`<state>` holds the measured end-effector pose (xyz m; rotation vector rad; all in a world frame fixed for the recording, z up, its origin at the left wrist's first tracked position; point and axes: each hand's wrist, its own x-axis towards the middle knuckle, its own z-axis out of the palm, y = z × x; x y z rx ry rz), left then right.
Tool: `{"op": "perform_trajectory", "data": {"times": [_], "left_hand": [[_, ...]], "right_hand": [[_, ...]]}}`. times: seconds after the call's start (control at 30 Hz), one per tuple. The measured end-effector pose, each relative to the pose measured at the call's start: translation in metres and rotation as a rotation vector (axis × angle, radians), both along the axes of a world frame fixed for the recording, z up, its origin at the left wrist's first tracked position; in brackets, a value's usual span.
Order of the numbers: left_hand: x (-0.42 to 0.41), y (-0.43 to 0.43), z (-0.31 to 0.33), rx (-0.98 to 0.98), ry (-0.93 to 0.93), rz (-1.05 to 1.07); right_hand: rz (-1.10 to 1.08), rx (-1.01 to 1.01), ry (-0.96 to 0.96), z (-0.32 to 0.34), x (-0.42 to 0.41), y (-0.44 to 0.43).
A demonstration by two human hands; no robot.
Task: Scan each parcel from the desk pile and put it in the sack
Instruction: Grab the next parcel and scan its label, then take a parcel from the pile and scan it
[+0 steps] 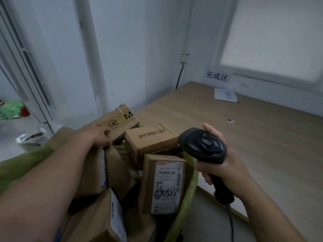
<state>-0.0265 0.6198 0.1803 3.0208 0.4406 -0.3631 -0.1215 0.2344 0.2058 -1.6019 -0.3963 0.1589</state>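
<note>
Stage observed: deposit of a parcel into the sack.

Left hand [97, 135]: reaches into the sack [190, 182] and holds the near end of the top parcel [120, 119]. The fingers lie over its upper face and the thumb sits at its lower edge. How firm the grip is cannot be told.

Top parcel: a taped brown box, tilted. It rests on other boxes at the far rim of the sack, just beside the desk [244, 137] edge.

Right hand [225, 165]: closed round the handle of the scanner [202, 145], thumb on the head. The scanner hangs above the desk edge, beside the sack.

Sack contents: several boxes, closely packed up to the rim. Among them are the CECEBEAR box [150, 138] and a labelled box [164, 182] standing on end.

Desk: no pile appears on the visible surface. One flat white item [225, 96] lies at the far corner, below a wall sign [216, 76]. Whether it is a parcel cannot be told.

Assessment: the task appears far advanced. What is left is to release the top parcel and to deal with any parcels lying out of view.
</note>
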Motion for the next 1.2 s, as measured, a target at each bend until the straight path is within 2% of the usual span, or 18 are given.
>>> {"op": "perform_trajectory", "data": {"times": [0.1, 0.17, 0.33, 0.43, 0.57, 0.7, 0.87, 1.2], "left_hand": [[-0.008, -0.011, 0.006, 0.009, -0.005, 0.014], [-0.015, -0.024, 0.014, -0.027, -0.078, 0.018], [-0.036, -0.084, 0.037, -0.260, -0.468, 0.037], [-0.057, -0.143, 0.045, -0.470, -0.698, 0.042], [-0.091, -0.231, 0.042, -0.643, -0.911, -0.009], [-0.120, -0.314, 0.013, -0.737, -0.891, -0.040], [-0.135, -0.400, -0.020, -0.660, -0.735, -0.166], [-0.146, -0.579, -0.037, -0.647, -0.691, -0.464]], "right_hand": [[0.009, 0.028, 0.001, 0.005, -0.004, -0.012], [0.010, 0.019, -0.009, 0.007, -0.007, -0.022], [-0.009, -0.001, -0.033, 0.013, -0.019, -0.056], [-0.030, 0.021, -0.048, 0.016, -0.028, -0.083], [-0.063, 0.061, -0.063, 0.016, -0.044, -0.126], [-0.110, 0.084, -0.062, 0.011, -0.062, -0.181], [-0.205, 0.087, -0.058, 0.001, -0.093, -0.259], [-0.512, 0.089, -0.054, -0.016, -0.167, -0.416]]}}
